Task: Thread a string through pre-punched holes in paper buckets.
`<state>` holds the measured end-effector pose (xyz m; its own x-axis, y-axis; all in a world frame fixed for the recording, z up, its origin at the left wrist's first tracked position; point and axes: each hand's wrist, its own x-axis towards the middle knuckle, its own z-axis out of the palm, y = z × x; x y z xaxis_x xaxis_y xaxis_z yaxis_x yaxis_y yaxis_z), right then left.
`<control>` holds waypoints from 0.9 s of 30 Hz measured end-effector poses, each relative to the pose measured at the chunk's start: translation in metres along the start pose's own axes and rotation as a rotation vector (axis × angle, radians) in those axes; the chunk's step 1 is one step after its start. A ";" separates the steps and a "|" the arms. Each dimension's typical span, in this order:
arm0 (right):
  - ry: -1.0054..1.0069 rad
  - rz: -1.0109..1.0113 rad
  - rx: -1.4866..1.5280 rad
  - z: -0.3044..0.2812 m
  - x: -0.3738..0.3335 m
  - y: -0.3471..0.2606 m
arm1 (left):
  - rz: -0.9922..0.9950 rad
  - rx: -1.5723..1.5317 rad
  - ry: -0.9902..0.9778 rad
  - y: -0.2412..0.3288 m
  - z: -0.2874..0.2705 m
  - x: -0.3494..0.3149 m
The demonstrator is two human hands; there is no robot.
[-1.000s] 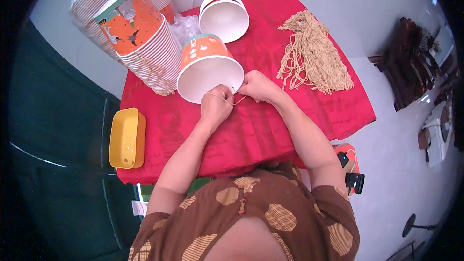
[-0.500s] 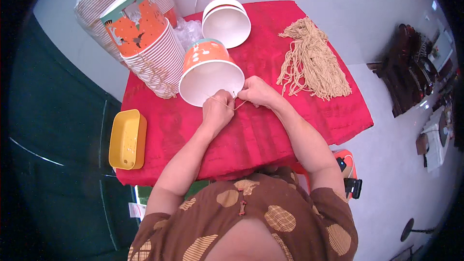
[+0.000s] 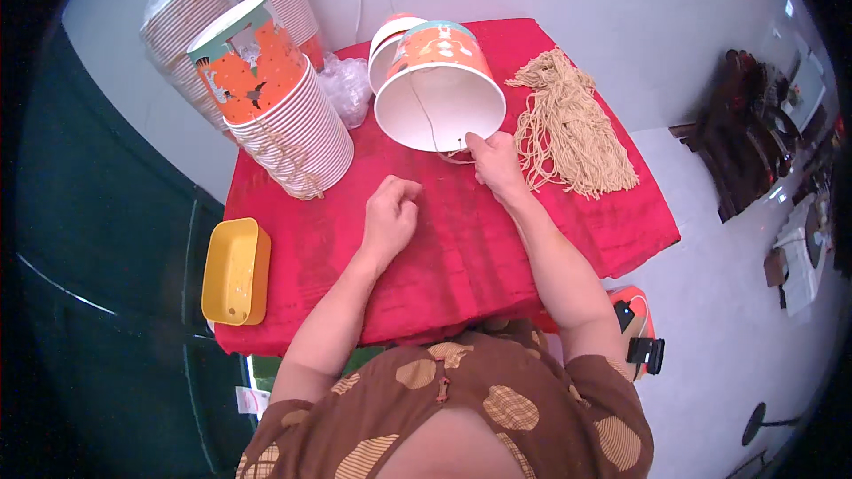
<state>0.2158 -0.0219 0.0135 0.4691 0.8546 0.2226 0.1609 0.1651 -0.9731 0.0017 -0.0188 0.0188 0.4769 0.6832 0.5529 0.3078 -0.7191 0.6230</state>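
My right hand (image 3: 495, 164) is closed on the rim of an orange-and-teal paper bucket (image 3: 444, 98), which lies tipped with its white inside facing me. A beige cord (image 3: 424, 111) hangs across that inside and loops out near small holes at the rim, beside my right fingers. My left hand (image 3: 390, 217) hovers over the red cloth to the left, fingers loosely curled, thumb and forefinger apart, nothing visible in it. Behind the held bucket, other paper buckets (image 3: 384, 58) lie partly hidden.
A tall nested stack of paper buckets (image 3: 284, 120) stands at the left, with plastic-wrapped stacks (image 3: 182, 35) behind it. A bundle of beige cords (image 3: 572, 124) lies at the right of the red cloth (image 3: 461, 248). The yellow tray (image 3: 235, 270) sits at the left edge.
The bucket has moved up and to the right in my right hand, now in front of the other buckets. My left hand has let go of the cord and drawn back toward me.
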 end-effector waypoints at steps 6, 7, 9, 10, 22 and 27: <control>-0.018 -0.107 -0.197 -0.008 0.006 0.003 | -0.478 -0.379 0.136 -0.028 -0.013 0.013; -0.035 -0.141 -0.248 -0.010 0.005 0.004 | -0.480 -0.381 0.139 -0.023 -0.015 0.015; -0.058 -0.177 -0.298 -0.009 0.001 0.002 | -0.455 -0.371 0.022 -0.013 -0.022 0.018; -0.083 -0.241 -0.264 -0.007 -0.003 0.000 | -0.457 -0.369 0.028 -0.009 -0.021 0.018; -0.122 -0.410 -0.287 -0.006 -0.010 -0.016 | -0.522 -0.552 0.196 -0.006 -0.018 0.015; -0.009 -0.477 -0.256 -0.004 -0.007 -0.007 | -0.523 -0.623 0.216 -0.002 -0.020 0.016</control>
<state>0.2152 -0.0308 0.0191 0.2850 0.7185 0.6345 0.5609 0.4118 -0.7182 -0.0077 -0.0037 0.0376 0.2119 0.9637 0.1626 -0.0957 -0.1451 0.9848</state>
